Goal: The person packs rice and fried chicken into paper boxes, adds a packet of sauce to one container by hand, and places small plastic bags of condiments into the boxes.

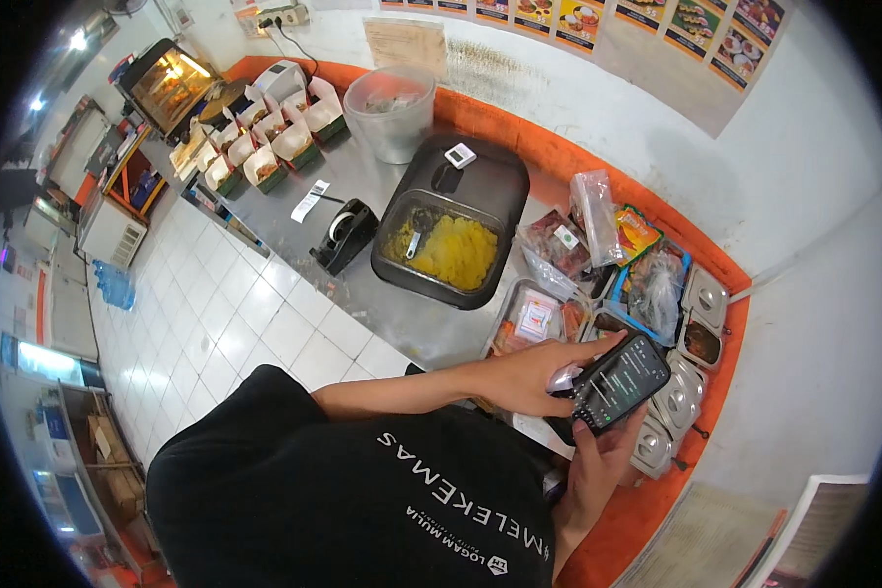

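Observation:
A black smartphone (621,382) with a lit screen of text and a keyboard is held between both hands, tilted, over the counter's right part. My left hand (533,375) reaches from the left and grips its left side, one finger along the upper edge and a digit at the keyboard. Beneath that palm is a bit of clear plastic, partly hidden. My right hand (604,459) supports the phone's lower end, thumb at the keyboard edge. Just beyond the left hand sits a clear plastic container (533,316) of orange food with a labelled pack on top.
A dark tray (456,294) holds yellow food and a small spoon. Left of it are a tape dispenser (345,235), a paper slip (311,201) and several open food boxes (294,143). A plastic bucket (389,110) stands behind. Lidded steel pans (680,400) and bagged food (558,242) lie right.

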Tool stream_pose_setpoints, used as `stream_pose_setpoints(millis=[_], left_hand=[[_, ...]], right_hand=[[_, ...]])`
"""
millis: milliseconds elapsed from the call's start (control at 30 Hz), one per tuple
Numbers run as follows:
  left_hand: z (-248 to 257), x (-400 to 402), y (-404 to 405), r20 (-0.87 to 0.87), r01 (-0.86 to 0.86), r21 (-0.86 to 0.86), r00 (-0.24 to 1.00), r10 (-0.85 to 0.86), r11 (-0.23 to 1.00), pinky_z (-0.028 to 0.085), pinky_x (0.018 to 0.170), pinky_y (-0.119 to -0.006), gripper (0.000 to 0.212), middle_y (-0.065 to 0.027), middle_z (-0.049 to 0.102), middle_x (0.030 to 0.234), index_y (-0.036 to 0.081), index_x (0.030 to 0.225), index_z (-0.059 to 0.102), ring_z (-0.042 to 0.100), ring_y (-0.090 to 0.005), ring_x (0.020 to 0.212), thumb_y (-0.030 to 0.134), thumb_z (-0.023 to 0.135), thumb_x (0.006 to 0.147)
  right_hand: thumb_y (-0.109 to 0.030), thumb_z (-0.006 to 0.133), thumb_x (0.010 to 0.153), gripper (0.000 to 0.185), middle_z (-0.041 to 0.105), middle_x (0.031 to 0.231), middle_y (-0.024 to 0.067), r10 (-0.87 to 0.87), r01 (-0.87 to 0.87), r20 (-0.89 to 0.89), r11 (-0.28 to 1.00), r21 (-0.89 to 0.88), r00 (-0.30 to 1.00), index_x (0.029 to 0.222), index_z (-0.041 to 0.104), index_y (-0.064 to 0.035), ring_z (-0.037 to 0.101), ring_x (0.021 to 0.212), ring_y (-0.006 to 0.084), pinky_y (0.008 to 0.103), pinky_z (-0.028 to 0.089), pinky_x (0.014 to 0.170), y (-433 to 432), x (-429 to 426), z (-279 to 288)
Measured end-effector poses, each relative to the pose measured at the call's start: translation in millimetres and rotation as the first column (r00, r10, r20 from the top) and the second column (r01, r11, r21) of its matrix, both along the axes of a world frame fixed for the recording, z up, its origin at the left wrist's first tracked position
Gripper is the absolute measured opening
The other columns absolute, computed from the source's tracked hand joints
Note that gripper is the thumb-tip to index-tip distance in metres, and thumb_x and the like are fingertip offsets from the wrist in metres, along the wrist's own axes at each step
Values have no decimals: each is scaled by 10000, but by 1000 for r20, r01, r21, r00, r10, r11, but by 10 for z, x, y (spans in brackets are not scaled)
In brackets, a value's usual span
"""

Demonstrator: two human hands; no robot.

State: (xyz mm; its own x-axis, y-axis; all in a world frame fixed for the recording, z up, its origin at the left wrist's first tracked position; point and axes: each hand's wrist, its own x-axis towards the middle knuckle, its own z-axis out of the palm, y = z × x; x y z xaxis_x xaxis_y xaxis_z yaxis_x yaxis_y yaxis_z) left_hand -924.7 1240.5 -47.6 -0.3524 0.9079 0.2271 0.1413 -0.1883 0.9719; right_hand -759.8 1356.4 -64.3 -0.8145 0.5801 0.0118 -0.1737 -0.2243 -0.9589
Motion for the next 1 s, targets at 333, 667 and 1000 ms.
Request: stream_pose_setpoints(millis=[333,667,1000], left_hand=[[-97,412,397,100,-9,24,995,6,1000,300,1181,-325,926,-214,290,1654,9,1607,241,353,-252,1496,-83,600,758],[-231,591,658,79,5,89,997,-12,996,235,1214,-342,915,-202,230,1678,-5,1601,244,248,-260,1540,-93,602,763],[7,687,813,63,73,62,995,-77,995,259,1190,-319,910,-207,283,1660,-15,1602,231,313,-242,1511,-66,609,775]], right_hand=[[128,524,927,785,543,1374,179,5,-8,-14,982,-189,1000,1616,170,4,566,1214,217,349,458,1032,578,421,-235],[103,470,922,756,537,1416,202,3,-28,-86,954,-297,996,1617,198,-20,563,1271,255,406,470,1078,851,668,-300],[44,453,955,691,481,1478,172,-85,40,-111,932,-361,990,1605,221,2,557,1279,267,425,471,1078,954,782,-190]])
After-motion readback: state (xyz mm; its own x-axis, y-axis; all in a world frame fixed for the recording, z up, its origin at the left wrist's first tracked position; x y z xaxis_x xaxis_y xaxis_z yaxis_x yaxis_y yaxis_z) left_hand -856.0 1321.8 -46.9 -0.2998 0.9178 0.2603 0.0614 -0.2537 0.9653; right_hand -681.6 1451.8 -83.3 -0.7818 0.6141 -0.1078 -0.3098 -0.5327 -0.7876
